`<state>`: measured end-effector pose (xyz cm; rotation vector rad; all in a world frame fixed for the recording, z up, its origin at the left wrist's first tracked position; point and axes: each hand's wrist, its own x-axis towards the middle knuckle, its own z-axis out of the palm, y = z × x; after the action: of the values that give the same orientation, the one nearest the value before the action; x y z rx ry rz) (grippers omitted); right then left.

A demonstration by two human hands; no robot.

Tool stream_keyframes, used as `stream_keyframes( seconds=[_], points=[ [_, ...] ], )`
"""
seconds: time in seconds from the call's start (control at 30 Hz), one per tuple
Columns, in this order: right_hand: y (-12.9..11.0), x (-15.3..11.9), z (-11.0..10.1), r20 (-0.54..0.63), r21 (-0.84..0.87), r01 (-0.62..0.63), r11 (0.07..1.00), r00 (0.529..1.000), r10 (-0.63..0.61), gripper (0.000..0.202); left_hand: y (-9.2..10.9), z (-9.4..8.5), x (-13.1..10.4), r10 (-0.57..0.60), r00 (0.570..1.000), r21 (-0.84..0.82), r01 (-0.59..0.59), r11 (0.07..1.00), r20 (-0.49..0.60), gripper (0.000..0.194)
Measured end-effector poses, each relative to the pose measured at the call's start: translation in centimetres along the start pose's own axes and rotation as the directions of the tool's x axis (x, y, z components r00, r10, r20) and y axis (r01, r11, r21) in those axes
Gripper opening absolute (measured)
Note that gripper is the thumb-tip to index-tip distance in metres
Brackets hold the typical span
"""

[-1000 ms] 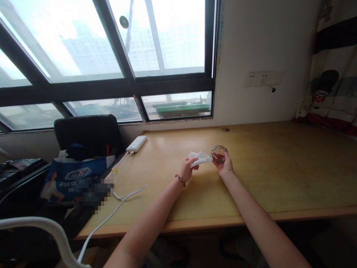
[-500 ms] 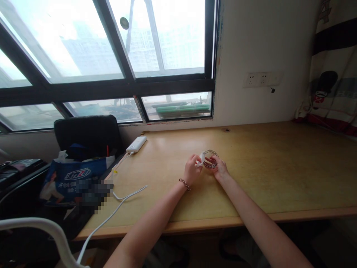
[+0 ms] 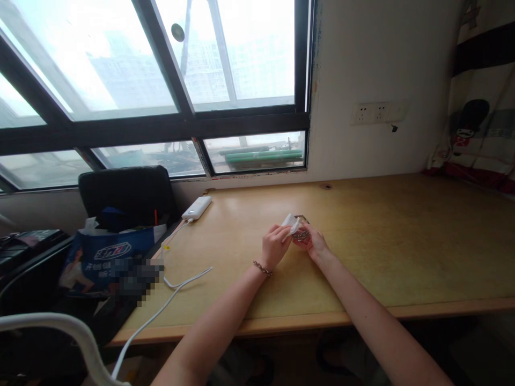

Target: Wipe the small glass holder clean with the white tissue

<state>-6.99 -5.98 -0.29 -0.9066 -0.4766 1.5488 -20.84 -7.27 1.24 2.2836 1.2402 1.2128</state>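
Above the middle of the wooden table, my left hand [image 3: 277,244] pinches a crumpled white tissue [image 3: 290,221]. A beaded bracelet circles that wrist. My right hand [image 3: 317,244] curls around a small round bundle of thin, shiny metal loops [image 3: 301,235], which looks like a set of bangles. The tissue lies against the near left part of the loops and covers some of them. Fingers hide part of the bundle, so its exact make is hard to tell.
On the table [image 3: 386,241], a white power bank [image 3: 197,208] lies back left with a white cable [image 3: 177,287] trailing from that side. A blue bag [image 3: 108,257] rests by a black chair [image 3: 126,187]. A white curved tube [image 3: 52,321] crosses the lower left.
The tissue has moved a little to the right over the metal loops. The bundle has tilted and its round opening shows less. My left wrist has turned slightly.
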Motion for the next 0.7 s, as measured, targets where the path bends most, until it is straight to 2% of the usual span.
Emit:
stream_keyframes(
  seconds=[0.17,0.37,0.43,0.57,0.7],
  points=[
    [0.1,-0.1,0.1,0.053,0.013,0.005,1.0,0.999,-0.005,0.026,0.8,-0.5,0.3,-0.022,0.996,0.141,0.01,0.99,0.086,0.027],
    [0.4,-0.1,0.1,0.071,0.058,0.049,0.997,0.996,-0.054,0.018,0.8,0.4,0.1,-0.107,0.979,0.209,0.07,0.975,0.171,0.03],
    [0.4,0.0,0.0,0.076,0.057,0.048,0.997,0.996,-0.052,0.016,0.7,0.8,0.0,-0.113,0.979,0.201,0.077,0.976,0.172,0.029],
    [0.4,0.2,-0.1,0.043,0.063,0.015,0.998,0.999,-0.018,0.013,0.5,1.1,0.0,-0.043,0.984,0.116,0.023,0.993,0.174,0.033],
    [0.3,0.3,-0.1,0.04,0.091,-0.012,0.996,0.999,0.009,0.02,0.0,0.8,0.3,0.002,0.963,0.04,-0.014,0.999,0.268,0.039]
  ],
)
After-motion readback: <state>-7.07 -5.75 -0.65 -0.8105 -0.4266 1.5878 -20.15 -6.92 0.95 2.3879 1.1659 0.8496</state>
